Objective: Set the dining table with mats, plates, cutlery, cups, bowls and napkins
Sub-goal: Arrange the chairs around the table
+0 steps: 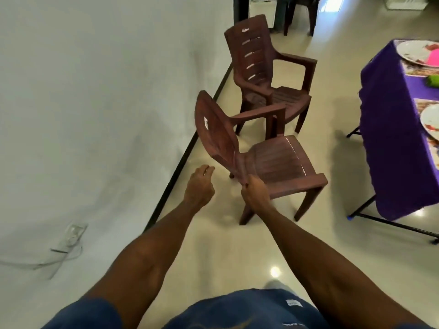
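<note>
**Anil:** Head view, looking down past blue clothing (237, 309) and two bare forearms. What's the right hand (255, 193) doing?

**Bea:** It's curled tight round the near edge of the closest brown chair (280, 162), right at the bottom of the backrest where the armrest comes in. Firm hold, fingers wrapped over the plastic.

**Anil:** And the left hand (200, 186)?

**Bea:** Just left of that chair, not touching it. Fingers loosely bent, nothing in them.

**Anil:** That chair looks tilted.

**Bea:** Backrest leans toward the white wall (95, 115); whether all its legs touch the floor (261, 245), I can't tell. Low on the wall, nearer than the chair, there's a socket (74, 233) with a cable trailing from it.

**Anil:** Beyond the held chair?

**Bea:** A second brown chair (268, 74), upright, just behind it and close against it.

**Anil:** Where's the dining table?

**Bea:** Right of the held chair, well apart, across open floor. Purple tablecloth (384, 138) hanging down, black folding legs underneath. On top, at the frame's edge, a near plate (430, 119) on a patterned mat, and a far plate (413, 52) with something pink on it. A green object (433, 80) sits between them.

**Anil:** Furthest back?

**Bea:** A dark chair (299, 13) past the second one.
</note>
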`<state>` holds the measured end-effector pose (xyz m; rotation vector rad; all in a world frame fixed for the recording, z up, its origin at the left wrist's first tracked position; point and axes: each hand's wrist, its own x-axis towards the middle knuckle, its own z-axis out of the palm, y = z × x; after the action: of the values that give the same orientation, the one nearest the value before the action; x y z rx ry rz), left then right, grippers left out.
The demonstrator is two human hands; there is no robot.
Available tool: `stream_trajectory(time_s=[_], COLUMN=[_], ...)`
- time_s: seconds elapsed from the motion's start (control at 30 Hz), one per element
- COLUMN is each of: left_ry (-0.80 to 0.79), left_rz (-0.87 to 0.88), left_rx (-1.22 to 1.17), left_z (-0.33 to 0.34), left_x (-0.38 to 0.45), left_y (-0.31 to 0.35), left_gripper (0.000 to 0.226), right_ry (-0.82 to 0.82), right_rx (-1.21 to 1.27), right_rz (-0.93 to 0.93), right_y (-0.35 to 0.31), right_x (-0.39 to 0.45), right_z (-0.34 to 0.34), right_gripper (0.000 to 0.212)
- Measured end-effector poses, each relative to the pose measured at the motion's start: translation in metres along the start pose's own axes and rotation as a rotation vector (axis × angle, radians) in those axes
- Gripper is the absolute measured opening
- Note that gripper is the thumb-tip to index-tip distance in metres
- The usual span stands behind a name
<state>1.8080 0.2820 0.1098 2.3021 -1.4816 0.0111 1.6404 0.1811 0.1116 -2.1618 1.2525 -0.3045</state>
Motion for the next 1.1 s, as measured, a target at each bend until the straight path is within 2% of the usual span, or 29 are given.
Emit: stream_trajectory(time_s=[0.13,0.23,0.3,0.37,0.5,0.67,0.77,0.83,1.0,1.1], left_ry=[-0.038,-0.102,-0.145,-0.195,-0.329,-0.451,-0.501,-0.549,-0.607,-0.572], left_rz=[-0.049,0.036,0.138,0.242,0.408,0.632,0.986,1.143,1.402,1.439], left_rx=[0.030,0.076,0.119,0.179,0.288,0.330,0.369,0.396,0.367,0.275], left_z=[-0.024,-0.027,-0.027,-0.029,-0.030,-0.021,-0.010,-0.002,0.020,0.034], left_x=[0.057,0.107,0.147,0.182,0.251,0.319,0.347,0.371,0.416,0.432], left_y=[-0.056,-0.083,-0.097,-0.105,-0.122,-0.140,-0.148,-0.151,-0.151,-0.156], left_gripper=[0.062,0.068,0.073,0.077,0.079,0.066,0.054,0.054,0.051,0.045], right_ry=[0.067,0.105,0.134,0.125,-0.009,-0.141,-0.237,-0.264,-0.408,-0.348], right_rx=[0.077,0.143,0.198,0.243,0.253,0.219,0.167,0.217,0.402,0.437], right_rz=[-0.025,0.051,0.085,0.100,0.202,0.343,0.473,0.584,0.849,0.921], right_y=[-0.057,-0.082,-0.100,-0.114,-0.130,-0.136,-0.124,-0.119,-0.132,-0.143], right_x=[0.060,0.113,0.145,0.175,0.237,0.275,0.287,0.294,0.307,0.315], right_z=[0.026,0.029,0.023,0.017,0.019,0.034,0.043,0.050,0.062,0.066], right_gripper=[0.018,0.023,0.023,0.014,0.007,0.005,0.020,0.028,0.041,0.040])
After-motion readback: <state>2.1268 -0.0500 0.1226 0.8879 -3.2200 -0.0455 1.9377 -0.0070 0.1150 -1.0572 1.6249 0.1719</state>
